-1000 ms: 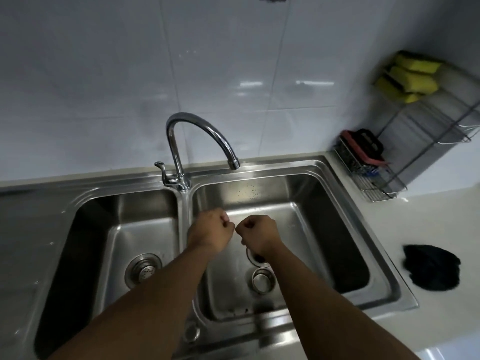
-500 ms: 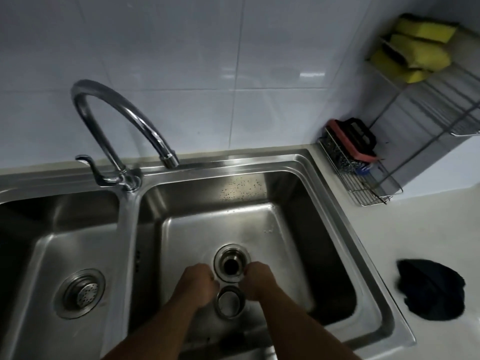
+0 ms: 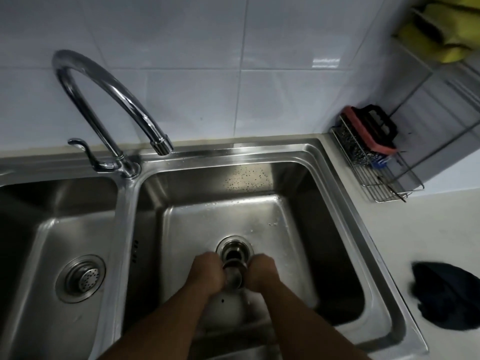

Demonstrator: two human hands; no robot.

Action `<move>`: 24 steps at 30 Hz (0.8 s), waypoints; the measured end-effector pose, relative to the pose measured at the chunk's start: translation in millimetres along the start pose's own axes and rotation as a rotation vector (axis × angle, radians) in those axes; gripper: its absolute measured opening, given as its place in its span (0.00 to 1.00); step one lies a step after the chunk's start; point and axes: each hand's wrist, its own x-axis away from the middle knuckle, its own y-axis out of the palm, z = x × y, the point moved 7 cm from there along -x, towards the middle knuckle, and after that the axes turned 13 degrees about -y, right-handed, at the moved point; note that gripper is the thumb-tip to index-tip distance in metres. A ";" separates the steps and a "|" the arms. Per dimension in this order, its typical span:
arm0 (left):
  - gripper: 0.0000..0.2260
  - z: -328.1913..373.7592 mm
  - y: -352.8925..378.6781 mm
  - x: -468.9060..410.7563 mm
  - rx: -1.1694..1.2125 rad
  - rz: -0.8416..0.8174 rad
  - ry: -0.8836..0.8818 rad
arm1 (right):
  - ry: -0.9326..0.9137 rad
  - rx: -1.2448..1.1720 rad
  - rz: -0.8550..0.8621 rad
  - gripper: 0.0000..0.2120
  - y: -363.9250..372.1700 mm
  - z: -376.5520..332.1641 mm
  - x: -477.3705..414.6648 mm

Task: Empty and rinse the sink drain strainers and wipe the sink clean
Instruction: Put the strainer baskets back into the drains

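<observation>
Left grip (image 3: 207, 274): curling into a fist and pressing against the left side of the loose strainer (image 3: 233, 276); the fingertips are hiding under the knuckles.
Right grip (image 3: 262, 272): curling the same way against the strainer's right side, so the two are sharing the hold.
Loose strainer: sitting low in the right basin (image 3: 293, 178) between the fists, a small metal cup. I cannot tell whether it is touching the basin floor.
Key relation: the open drain (image 3: 235, 248) is lying just beyond the cup, on the side away from the person. The cup's axis seems to be running roughly upright. Both grips are standing equally near, one on each side.
Second strainer (image 3: 83, 278): resting seated in the left basin, well apart from the hands, with the left grip nearer.
Faucet (image 3: 111, 100): its spout is hanging over the right basin's back edge, with no water showing.
Dark cloth (image 3: 446, 294): lying on the tabletop (image 3: 405, 229) right of the sink, nearer the right grip.
Step, as I am judging it: handling the first strainer for emptying, with rinsing and wiping remaining.
</observation>
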 end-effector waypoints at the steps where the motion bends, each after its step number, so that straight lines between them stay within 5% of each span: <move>1: 0.11 4.3 -11.6 2.0 0.039 0.018 -0.009 | 0.013 -0.010 0.018 0.17 -7.3 2.6 -2.1; 8: 0.05 25.1 -51.6 -9.7 0.236 0.092 -0.015 | -0.016 -0.067 0.208 0.11 -59.2 5.2 -14.1; 24: 0.08 16.5 -6.2 -39.5 0.216 0.093 -0.043 | 0.009 -0.149 0.167 0.13 -8.4 33.9 -55.3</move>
